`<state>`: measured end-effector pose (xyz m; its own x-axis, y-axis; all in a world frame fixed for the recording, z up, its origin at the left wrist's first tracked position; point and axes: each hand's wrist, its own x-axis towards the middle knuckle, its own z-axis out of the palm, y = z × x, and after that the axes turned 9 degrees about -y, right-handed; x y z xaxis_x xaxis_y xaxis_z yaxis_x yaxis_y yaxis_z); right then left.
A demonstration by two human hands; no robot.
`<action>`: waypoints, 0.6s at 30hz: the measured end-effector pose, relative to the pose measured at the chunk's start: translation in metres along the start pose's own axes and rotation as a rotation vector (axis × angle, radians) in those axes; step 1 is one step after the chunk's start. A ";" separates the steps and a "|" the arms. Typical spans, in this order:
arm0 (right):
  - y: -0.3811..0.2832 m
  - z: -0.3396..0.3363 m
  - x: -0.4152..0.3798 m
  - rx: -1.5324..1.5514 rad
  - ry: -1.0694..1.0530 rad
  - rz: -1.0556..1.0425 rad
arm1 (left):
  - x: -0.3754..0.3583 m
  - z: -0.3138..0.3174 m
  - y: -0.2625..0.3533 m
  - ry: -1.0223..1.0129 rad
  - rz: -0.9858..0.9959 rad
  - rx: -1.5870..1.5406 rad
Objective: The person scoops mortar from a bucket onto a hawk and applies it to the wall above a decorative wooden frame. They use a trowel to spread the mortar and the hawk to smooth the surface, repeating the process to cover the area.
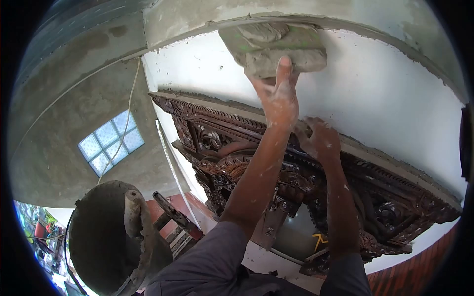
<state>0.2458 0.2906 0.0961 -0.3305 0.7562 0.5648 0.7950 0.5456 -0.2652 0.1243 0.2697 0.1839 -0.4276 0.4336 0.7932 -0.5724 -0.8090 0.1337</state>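
My left hand [279, 93] reaches up to the white wall, closed on a mortar-caked plastering float [306, 42]. Green shows through the grey coating, and a wet lump of mortar [264, 32] lies on its upper part. The thumb presses over a thick, caked edge; the other fingers are mostly hidden behind it. Lower and to the right, my right hand [323, 139] is at the grey ledge [360, 150] above the dark carved wooden frame [234, 148]. Its fingers are curled, and whatever they may hold is hidden.
A mortar-crusted bucket [106, 237] stands at lower left, close to my left arm. Behind it are wooden slats [180, 241] and a pale upright strip [173, 167]. A cable [131, 98] hangs past a glass-block window [111, 143]. A rough cement band [345, 19] runs above the white wall.
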 end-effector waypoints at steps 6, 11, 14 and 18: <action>-0.045 -0.002 0.017 1.235 0.195 -0.273 | -0.020 -0.033 0.032 -0.084 -0.216 -0.237; -0.107 0.010 0.049 1.720 0.168 -0.191 | -0.019 -0.065 0.040 -0.100 -0.384 -0.185; -0.114 0.016 0.063 1.915 0.206 -0.250 | -0.009 -0.068 0.056 -0.097 -0.412 0.139; -0.137 0.011 0.093 1.939 0.357 -0.207 | -0.024 -0.066 0.117 -0.064 -0.366 1.042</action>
<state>0.1001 0.2904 0.1765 -0.0337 0.6815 0.7311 -0.8375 0.3799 -0.3927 0.0215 0.1905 0.1409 -0.2984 0.7182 0.6286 0.2256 -0.5869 0.7776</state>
